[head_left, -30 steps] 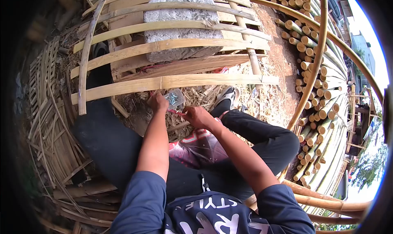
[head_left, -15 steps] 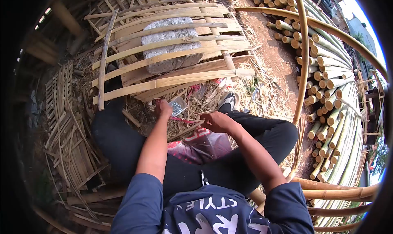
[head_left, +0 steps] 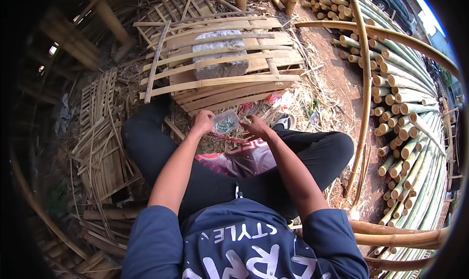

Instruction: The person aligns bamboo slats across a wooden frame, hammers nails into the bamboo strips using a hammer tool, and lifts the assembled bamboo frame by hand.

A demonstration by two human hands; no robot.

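Observation:
A clear plastic tub [head_left: 229,115] with thin metallic pieces that look like nails in it is between my hands, in front of my crossed legs. My left hand [head_left: 203,122] grips the tub's left edge, its fingers closed there. My right hand [head_left: 255,127] has its fingers curled at the tub's right edge and appears to hold it. Just beyond the tub stands a slatted bamboo frame [head_left: 215,83], weighed down by a rough grey stone block [head_left: 222,70] under its upper strips. A red and grey printed cloth [head_left: 244,161] lies below my hands.
Stacked bamboo poles [head_left: 408,118] fill the right side, with a bent bamboo pole [head_left: 364,83] arching before them. Slatted bamboo panels [head_left: 97,132] lie on the left. Shavings [head_left: 312,96] cover the ground, and a vehicle [head_left: 383,0] is at the far right.
The tub has shifted right and turned between my hands. My right hand has moved up to its right edge from lower down, and my left hand is at its left edge. The view has shifted.

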